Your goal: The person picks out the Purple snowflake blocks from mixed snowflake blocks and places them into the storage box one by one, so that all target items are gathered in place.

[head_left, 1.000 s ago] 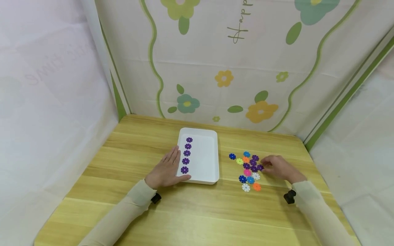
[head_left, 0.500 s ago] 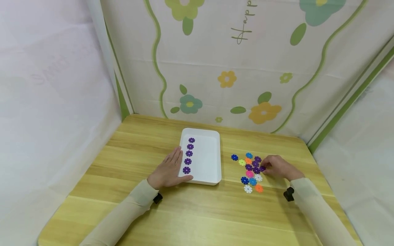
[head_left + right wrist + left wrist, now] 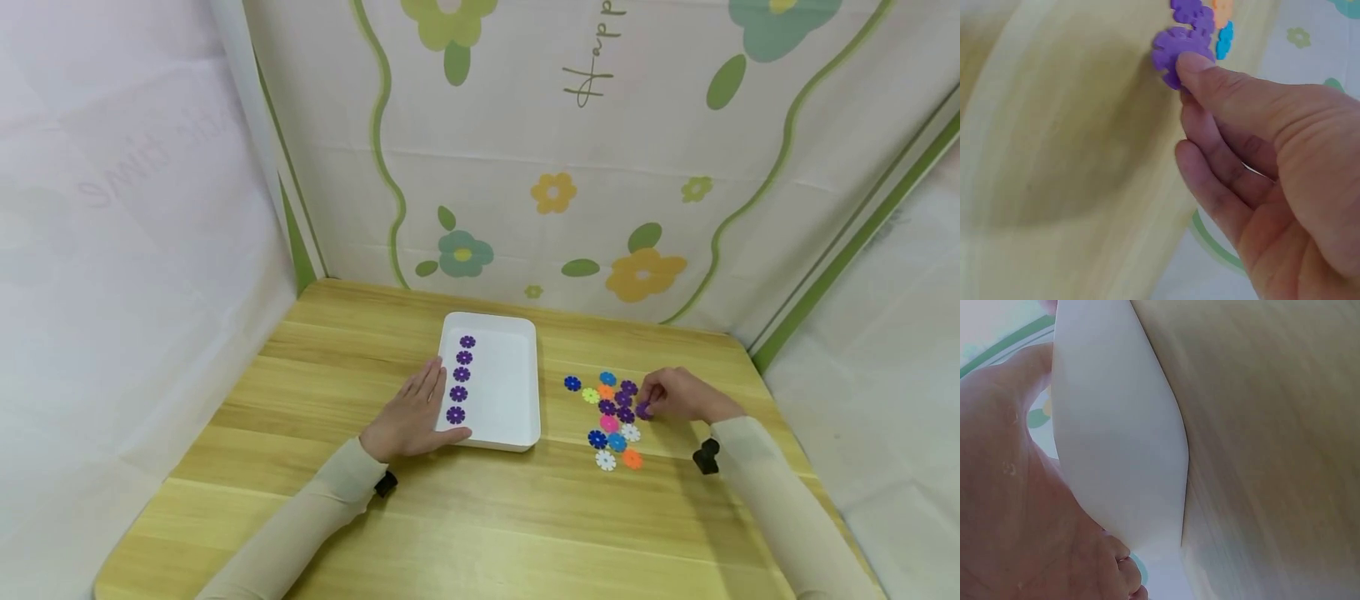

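Note:
A white tray [image 3: 517, 333] lies on the wooden table with several purple flower discs [image 3: 461, 374] in a line along its left side. My left hand [image 3: 411, 415] rests flat against the tray's left edge, fingers straight, thumb at its near corner; the left wrist view shows the tray wall [image 3: 1116, 425] against the palm. To the right lies a cluster of coloured flower discs [image 3: 609, 417]. My right hand [image 3: 678, 393] pinches a purple flower disc [image 3: 1175, 53] between thumb and fingers at the cluster's right edge, lifted just off the table.
The wooden table [image 3: 480, 517] is boxed in by cloth walls on the left, back and right. Blue, white, orange, pink and green discs lie loose between the tray and my right hand. Bare wood stretches along the front.
My right hand has closed on a purple disc at the cluster's right edge and lifted slightly. The left hand has stayed on the tray.

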Motion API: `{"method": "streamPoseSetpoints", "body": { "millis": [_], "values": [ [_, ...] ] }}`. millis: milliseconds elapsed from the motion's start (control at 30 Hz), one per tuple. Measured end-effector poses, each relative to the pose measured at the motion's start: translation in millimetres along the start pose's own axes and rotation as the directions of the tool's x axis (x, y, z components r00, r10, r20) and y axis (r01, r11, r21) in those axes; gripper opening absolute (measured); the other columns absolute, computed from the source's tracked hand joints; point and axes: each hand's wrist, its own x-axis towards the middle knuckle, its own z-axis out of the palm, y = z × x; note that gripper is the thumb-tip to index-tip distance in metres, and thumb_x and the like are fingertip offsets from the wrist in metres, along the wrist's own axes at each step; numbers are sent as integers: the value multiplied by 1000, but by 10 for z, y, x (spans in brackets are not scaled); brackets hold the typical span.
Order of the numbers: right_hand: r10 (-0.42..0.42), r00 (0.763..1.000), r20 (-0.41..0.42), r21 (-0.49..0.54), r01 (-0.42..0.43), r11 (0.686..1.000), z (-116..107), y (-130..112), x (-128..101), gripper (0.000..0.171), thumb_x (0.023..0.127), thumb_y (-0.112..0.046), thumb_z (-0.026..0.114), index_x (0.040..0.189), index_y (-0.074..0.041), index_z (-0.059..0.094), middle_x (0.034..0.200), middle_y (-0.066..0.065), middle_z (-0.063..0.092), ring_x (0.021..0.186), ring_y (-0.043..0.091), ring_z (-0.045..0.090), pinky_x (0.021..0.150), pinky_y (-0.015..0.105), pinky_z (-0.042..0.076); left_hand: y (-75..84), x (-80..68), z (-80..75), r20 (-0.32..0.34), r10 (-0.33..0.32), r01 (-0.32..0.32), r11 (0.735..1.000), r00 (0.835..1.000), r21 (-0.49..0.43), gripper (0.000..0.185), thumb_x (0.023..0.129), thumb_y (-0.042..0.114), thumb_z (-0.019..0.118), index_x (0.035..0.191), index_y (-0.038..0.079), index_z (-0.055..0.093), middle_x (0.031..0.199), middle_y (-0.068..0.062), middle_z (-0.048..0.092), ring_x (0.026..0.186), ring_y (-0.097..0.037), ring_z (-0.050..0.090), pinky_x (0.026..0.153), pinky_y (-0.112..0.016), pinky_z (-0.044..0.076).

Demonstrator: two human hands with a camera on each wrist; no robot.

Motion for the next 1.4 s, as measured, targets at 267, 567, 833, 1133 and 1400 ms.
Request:
{"method": "streamPoseSetpoints", "body": {
  "millis": [267, 567, 833, 1133, 1400],
  "values": [
    [-31, 998, 47, -38, 33, 999, -190, -43, 46, 10, 98, -1, 71, 96, -10, 76, 93, -1, 75, 82, 10, 65, 71, 23, 56, 41, -35, -68, 0, 4, -4, 1000, 1000, -24, 116, 98, 77, 48, 166, -9, 11, 177, -23, -2, 166, -39, 4, 135, -54, 14],
    [-71, 996, 49, -59, 74, 996, -422, -296, 171, 8, 101, -4, 69, 97, -7, 75, 91, 3, 75, 82, 16, 67, 71, 25, 57, 67, -34, -108, 29, -9, 9, 1000, 1000, 4, 115, 98, 76, 49, 166, -8, 11, 177, -24, -1, 166, -39, 4, 135, -53, 15],
    [-115, 989, 90, -112, 125, 986, -478, -733, 373, 8, 103, -8, 68, 99, -9, 74, 93, 5, 75, 77, 13, 64, 72, 26, 56, 71, -36, -119, 24, -9, 9, 1000, 1000, -8, 114, 98, 75, 50, 166, -9, 12, 177, -24, 0, 166, -40, 5, 135, -54, 15],
    [-252, 958, 139, -131, 270, 954, -379, -1372, 646, 9, 104, -11, 68, 99, -12, 75, 92, 3, 75, 72, 8, 56, 71, 24, 53, 43, -16, -71, 9, -2, 2, 1000, 1000, 5, 117, 97, 79, 48, 166, -9, 12, 177, -24, 0, 166, -39, 5, 136, -53, 14],
    [-367, 906, 212, -134, 398, 907, -197, -1861, 903, 6, 101, -9, 71, 97, -10, 75, 91, 2, 75, 74, 8, 56, 73, 23, 54, 58, -4, -90, 40, -28, 27, 999, 999, 36, 117, 97, 81, 46, 167, -5, 9, 178, -21, -3, 167, -36, 2, 136, -50, 14]
  ]
}}
